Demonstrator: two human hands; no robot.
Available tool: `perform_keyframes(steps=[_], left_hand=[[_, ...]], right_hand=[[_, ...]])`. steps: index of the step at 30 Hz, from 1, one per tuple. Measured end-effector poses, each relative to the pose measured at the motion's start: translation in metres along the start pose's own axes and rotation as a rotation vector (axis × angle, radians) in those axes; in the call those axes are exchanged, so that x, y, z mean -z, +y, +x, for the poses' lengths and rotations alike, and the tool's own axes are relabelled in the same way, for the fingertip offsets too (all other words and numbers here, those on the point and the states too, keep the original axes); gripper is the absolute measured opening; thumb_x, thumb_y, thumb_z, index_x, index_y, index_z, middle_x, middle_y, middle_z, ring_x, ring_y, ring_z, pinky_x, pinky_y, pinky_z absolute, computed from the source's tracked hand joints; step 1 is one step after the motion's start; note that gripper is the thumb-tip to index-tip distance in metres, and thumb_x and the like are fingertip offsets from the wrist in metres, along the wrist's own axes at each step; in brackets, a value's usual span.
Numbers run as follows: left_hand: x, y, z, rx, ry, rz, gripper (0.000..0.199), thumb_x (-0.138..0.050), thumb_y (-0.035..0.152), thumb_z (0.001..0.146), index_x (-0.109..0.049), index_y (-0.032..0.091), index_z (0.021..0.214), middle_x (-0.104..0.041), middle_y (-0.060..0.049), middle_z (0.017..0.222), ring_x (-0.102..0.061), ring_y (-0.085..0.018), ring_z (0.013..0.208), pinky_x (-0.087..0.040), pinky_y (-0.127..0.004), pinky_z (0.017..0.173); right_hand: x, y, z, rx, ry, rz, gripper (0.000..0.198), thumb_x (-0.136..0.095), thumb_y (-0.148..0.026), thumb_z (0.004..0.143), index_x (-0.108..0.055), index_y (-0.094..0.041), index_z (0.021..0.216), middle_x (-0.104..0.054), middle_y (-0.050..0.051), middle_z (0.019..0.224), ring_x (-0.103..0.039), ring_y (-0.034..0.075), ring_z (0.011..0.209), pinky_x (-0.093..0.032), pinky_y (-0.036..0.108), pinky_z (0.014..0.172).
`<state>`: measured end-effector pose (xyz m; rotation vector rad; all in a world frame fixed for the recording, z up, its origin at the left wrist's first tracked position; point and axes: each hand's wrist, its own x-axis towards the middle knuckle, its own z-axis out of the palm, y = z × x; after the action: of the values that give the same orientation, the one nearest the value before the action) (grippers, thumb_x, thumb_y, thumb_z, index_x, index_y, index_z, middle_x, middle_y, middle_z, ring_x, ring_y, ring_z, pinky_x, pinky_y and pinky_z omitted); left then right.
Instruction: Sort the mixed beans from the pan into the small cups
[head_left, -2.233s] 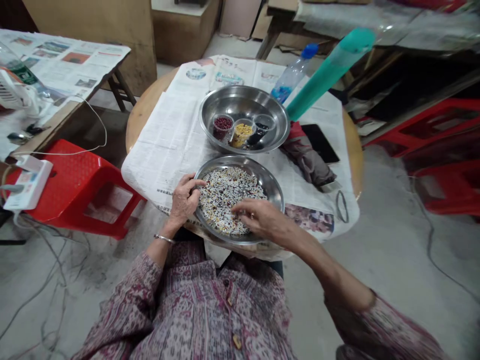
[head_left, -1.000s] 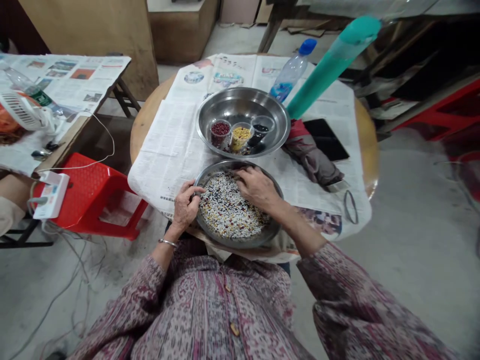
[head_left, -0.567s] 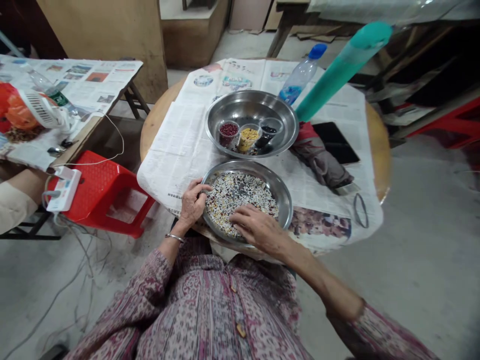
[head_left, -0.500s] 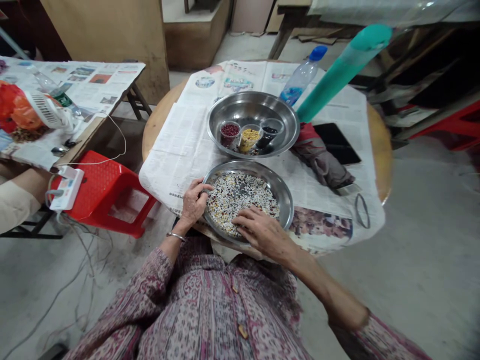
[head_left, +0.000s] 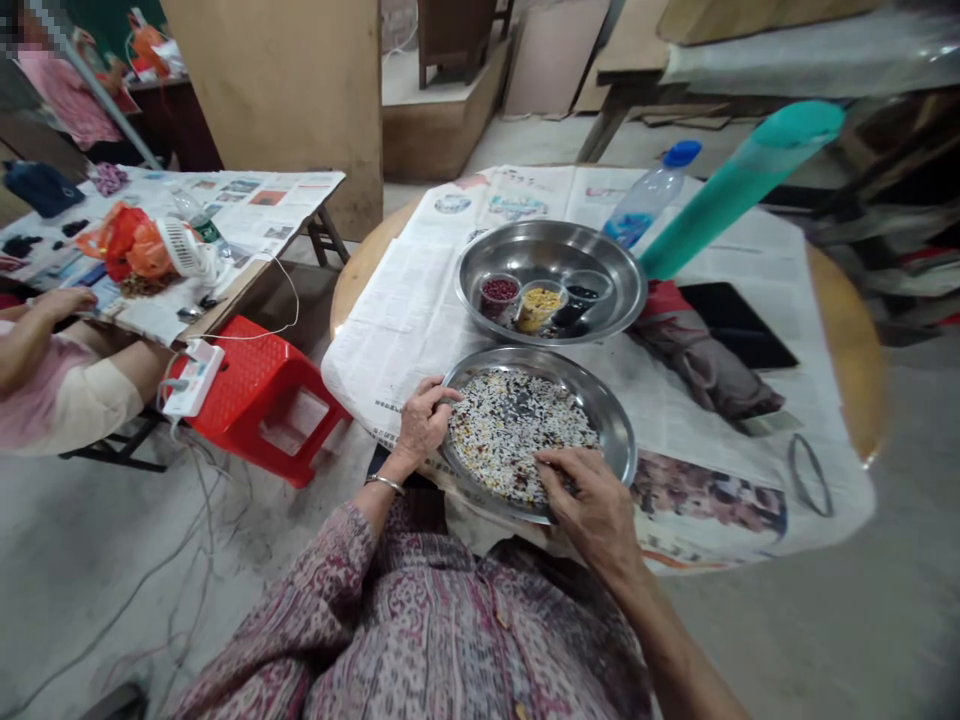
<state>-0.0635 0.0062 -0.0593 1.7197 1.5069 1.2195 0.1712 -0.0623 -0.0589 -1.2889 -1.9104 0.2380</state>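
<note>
My left hand (head_left: 424, 425) grips the left rim of a shallow steel basin (head_left: 616, 425), thumb and fingers closed on the edge. Spread over its bottom are mixed grains (head_left: 510, 425), mostly white with dark, yellow and red bits. At the near right side of the grains is my right hand (head_left: 596, 500), its thumb and fingertips drawn together; whatever they pinch is too small to make out. Behind stands a larger steel basin (head_left: 474, 250) holding three clear cups: red beans (head_left: 500, 289), yellow kernels (head_left: 538, 308) and black beans (head_left: 579, 296).
Newspaper (head_left: 382, 350) covers the round table. A blue-capped bottle (head_left: 649, 195), green tube (head_left: 742, 190), dark tablet (head_left: 739, 325), folded umbrella (head_left: 712, 365) and dark band (head_left: 810, 475) lie right. Left are a red stool (head_left: 255, 390), a power strip (head_left: 196, 378) and another person's arm (head_left: 45, 320).
The view has swung left, so everything appears farther right and lower. My right hand has shifted slightly right over the grains, its fingers closing together. My left hand stays on the rim.
</note>
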Motion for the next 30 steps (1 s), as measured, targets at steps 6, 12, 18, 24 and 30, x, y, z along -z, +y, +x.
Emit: perform_keyframes(steps=[6, 12, 18, 24, 30], left_hand=[[0.001, -0.004, 0.001, -0.059, -0.001, -0.026, 0.033, -0.048, 0.002, 0.077, -0.074, 0.017, 0.09, -0.067, -0.008, 0.113, -0.06, -0.021, 0.119, -0.046, -0.031, 0.105], [0.002, -0.003, 0.003, -0.079, -0.006, -0.007, 0.032, -0.046, 0.003, 0.078, -0.073, 0.018, 0.088, -0.067, -0.007, 0.111, -0.059, -0.021, 0.122, -0.046, -0.032, 0.106], [0.002, -0.001, 0.004, -0.044, -0.005, 0.025, 0.033, -0.047, 0.002, 0.077, -0.073, 0.019, 0.087, -0.069, -0.005, 0.109, -0.06, -0.021, 0.119, -0.046, -0.033, 0.106], [0.002, -0.003, 0.005, -0.066, 0.0, -0.002, 0.032, -0.047, 0.002, 0.077, -0.073, 0.02, 0.086, -0.069, -0.006, 0.105, -0.06, -0.022, 0.119, -0.046, -0.034, 0.106], [0.001, -0.006, 0.006, -0.071, 0.01, -0.005, 0.031, -0.047, 0.003, 0.076, -0.072, 0.02, 0.086, -0.068, -0.006, 0.106, -0.06, -0.021, 0.118, -0.047, -0.033, 0.104]], right_hand=[[-0.005, -0.008, 0.003, -0.032, 0.069, -0.08, 0.014, -0.055, -0.02, 0.093, -0.069, -0.021, 0.092, -0.072, 0.005, 0.086, -0.066, 0.021, 0.084, -0.051, 0.036, 0.082], [-0.007, -0.008, 0.002, -0.036, 0.047, -0.161, 0.015, -0.054, -0.019, 0.094, -0.069, -0.02, 0.093, -0.073, 0.006, 0.089, -0.065, 0.021, 0.087, -0.051, 0.035, 0.084], [-0.008, -0.011, 0.001, -0.063, 0.033, -0.156, 0.017, -0.052, -0.019, 0.093, -0.069, -0.019, 0.093, -0.072, 0.007, 0.088, -0.065, 0.023, 0.088, -0.052, 0.036, 0.084], [0.005, -0.005, 0.01, -0.251, 0.111, -0.006, 0.021, -0.051, -0.025, 0.093, -0.07, -0.018, 0.1, -0.073, 0.008, 0.095, -0.067, 0.02, 0.083, -0.055, 0.035, 0.079], [0.007, 0.015, 0.024, -0.232, -0.055, -0.075, 0.03, -0.051, -0.025, 0.087, -0.071, -0.018, 0.109, -0.073, 0.013, 0.107, -0.066, 0.026, 0.101, -0.052, 0.045, 0.096]])
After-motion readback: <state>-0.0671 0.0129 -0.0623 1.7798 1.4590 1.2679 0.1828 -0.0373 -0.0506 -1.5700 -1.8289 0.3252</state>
